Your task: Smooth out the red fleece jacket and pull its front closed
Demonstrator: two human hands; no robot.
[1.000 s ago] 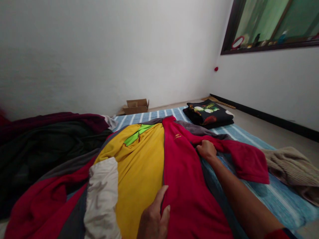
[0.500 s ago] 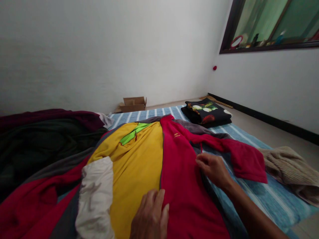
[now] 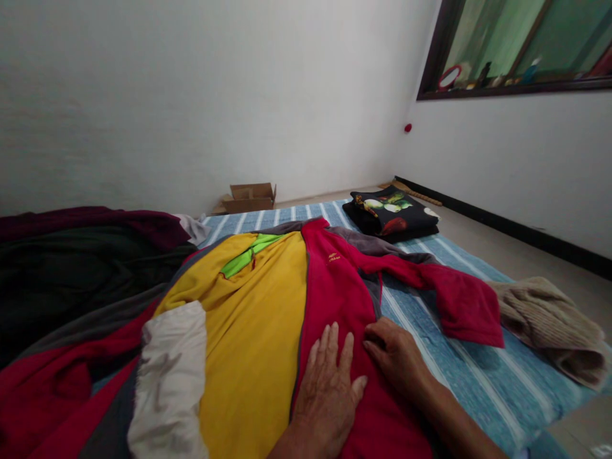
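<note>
Both hands flat on the red jacket (image 3: 344, 299)

Left hand (image 3: 329, 389) spread, right hand (image 3: 396, 357) curled loosely, gripping nothing; the jacket lies beside the yellow shirt (image 3: 253, 331). Smoothing outward evenly would flatten it best.

Lower hem of red garment (image 3: 349, 331) cut off by bottom edge; part under left hand (image 3: 329, 389) and right hand (image 3: 396, 357) hidden. Dark clothes pile (image 3: 71, 268) cut by left edge. Small items on window ledge (image 3: 482, 75) too small to identify. Logo on chest unreadable.
</note>
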